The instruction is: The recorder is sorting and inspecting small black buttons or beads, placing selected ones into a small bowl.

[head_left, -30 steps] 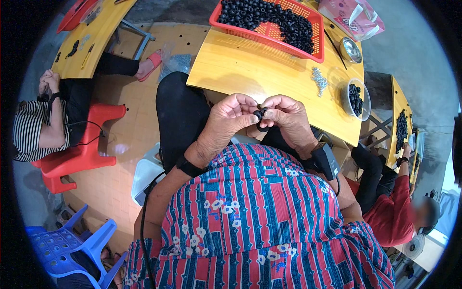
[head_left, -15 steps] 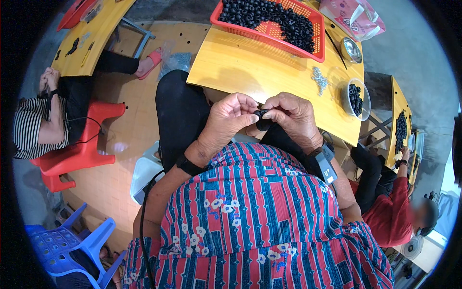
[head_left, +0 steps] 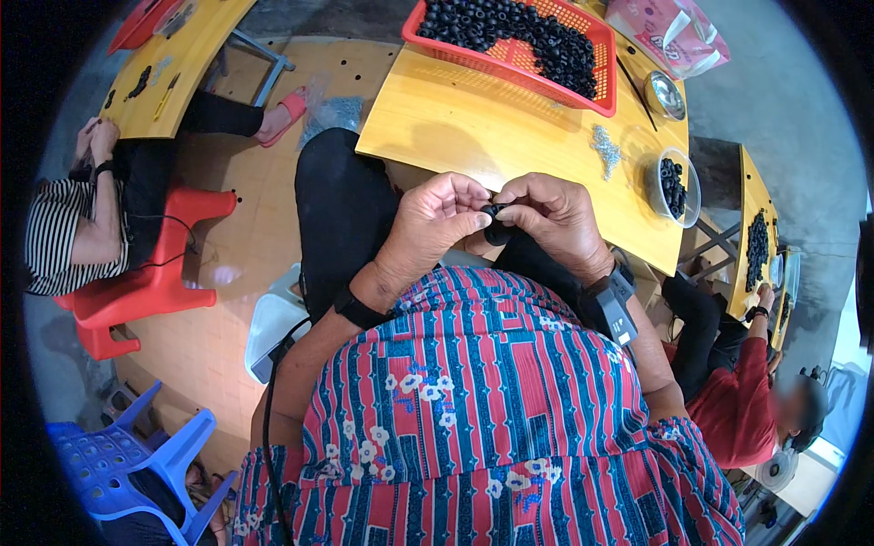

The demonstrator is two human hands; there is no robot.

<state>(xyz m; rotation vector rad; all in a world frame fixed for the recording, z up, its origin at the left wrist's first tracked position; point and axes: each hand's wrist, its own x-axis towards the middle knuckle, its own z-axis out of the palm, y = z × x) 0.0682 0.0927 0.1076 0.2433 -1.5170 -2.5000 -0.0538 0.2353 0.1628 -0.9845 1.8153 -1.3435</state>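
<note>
Both my hands meet above my lap, just off the near edge of the yellow table point(head_left: 437, 123). A small black round part point(head_left: 497, 233) is pinched between them. My left hand point(head_left: 432, 218) grips it with thumb and forefinger from one side, and my right hand point(head_left: 557, 218) does the same from the other. The fingers hide much of the part, so its exact kind does not show. On the table, a red basket point(head_left: 601, 106) holds many similar black parts. To the right, a clear tub point(head_left: 689, 205) contains more of them, beside a little heap of small silvery pieces point(head_left: 604, 151).
A metal bowl point(head_left: 666, 96), a dark thin stick point(head_left: 635, 91) and a pink bag point(head_left: 669, 36) are along the table's right side. One person sits at left on a red stool point(head_left: 173, 259), another in red point(head_left: 742, 400) at right. A blue chair point(head_left: 173, 464) stands lower left.
My hands stay nearly in place, still pinching the black part, with only slight finger movement. The view has shifted slightly.
</note>
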